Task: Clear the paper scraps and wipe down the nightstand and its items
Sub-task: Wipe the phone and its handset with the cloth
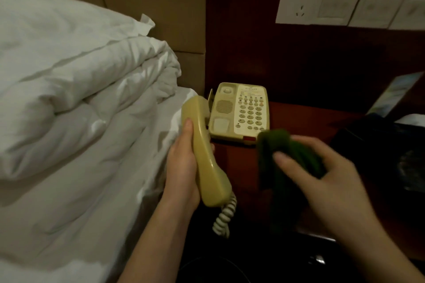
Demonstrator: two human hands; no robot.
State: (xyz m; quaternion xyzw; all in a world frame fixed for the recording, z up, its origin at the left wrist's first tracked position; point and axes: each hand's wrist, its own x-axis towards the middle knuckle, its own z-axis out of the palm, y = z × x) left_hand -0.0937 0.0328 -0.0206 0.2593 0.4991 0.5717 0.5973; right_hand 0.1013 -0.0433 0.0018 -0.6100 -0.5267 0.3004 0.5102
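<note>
- I see the left hand [184, 163] wrapped around a cream handset [204, 151], thumb laid up its back, holding it nearly upright and lifted off its cradle.
- The right hand [322, 181] clutches a dark green cloth [285, 156], fingers curled round the bunched fabric, just right of the handset.
- Beyond both grips sits the phone base [241, 112], smooth yellowed plastic with a round-buttoned keypad, resting on the reddish wooden nightstand [299, 117].
- A coiled cord [224, 218] hangs below the left grip.
- The cloth and right hand are blurred; I cannot make out the cloth's weave.
- Dark items at the right edge are too dim to identify.
- Left of the handset lies a rumpled white duvet [80, 99]; white wall switches [345, 4] sit high above the cloth.
</note>
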